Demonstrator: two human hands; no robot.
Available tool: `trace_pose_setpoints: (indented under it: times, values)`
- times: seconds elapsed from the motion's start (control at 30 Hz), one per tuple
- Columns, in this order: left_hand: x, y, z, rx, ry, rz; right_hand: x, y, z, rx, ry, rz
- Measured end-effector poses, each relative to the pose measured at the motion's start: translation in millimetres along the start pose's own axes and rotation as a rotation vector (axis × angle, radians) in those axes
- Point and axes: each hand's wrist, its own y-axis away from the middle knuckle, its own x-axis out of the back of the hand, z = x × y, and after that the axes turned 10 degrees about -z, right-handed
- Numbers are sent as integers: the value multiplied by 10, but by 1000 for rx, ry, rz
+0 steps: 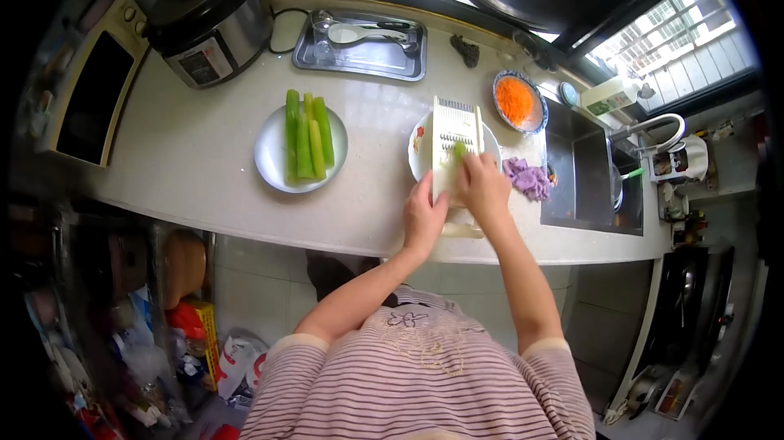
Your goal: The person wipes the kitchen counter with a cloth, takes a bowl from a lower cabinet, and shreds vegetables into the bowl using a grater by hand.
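The grater (445,123) is flat and pale cream, with toothed rows and a ridged far end; it lies lengthwise across the bowl (416,156). The bowl is white, with a red motif. The stalk (460,149), green and blurred, is at the grater's face.

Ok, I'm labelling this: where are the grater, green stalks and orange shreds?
Grater (443,159), head view: its grating face
Green stalks (305,146), head view: a middle stalk
Orange shreds (514,102), head view: the pile's middle

The shirt (416,399) is showing dark stripes (351,387) on pale pink; cream cuffs (546,347) are edging its short sleeves (284,368), while a dark flower outline (406,320) and yellowish stitching (442,361) are decorating the front.
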Motion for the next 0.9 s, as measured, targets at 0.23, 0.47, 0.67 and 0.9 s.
trace_pose_setpoints:
  times: [0.23, 0.47, 0.67, 0.9]
  values:
    - [-21, 2, -31, -20, -33, 13, -147, -411, 97, -51, 16, 35]
    - [-21, 28, -19, -62, 64, 23, -44, 61, 63, -3, -43, -3]
    - [26, 28, 40, 8, -9, -38, -148, -516, 96, -76, -20, -35]
    - [-25, 48, -58, -69, -68, 45, -41, -146, 20, -87, -23, -106]
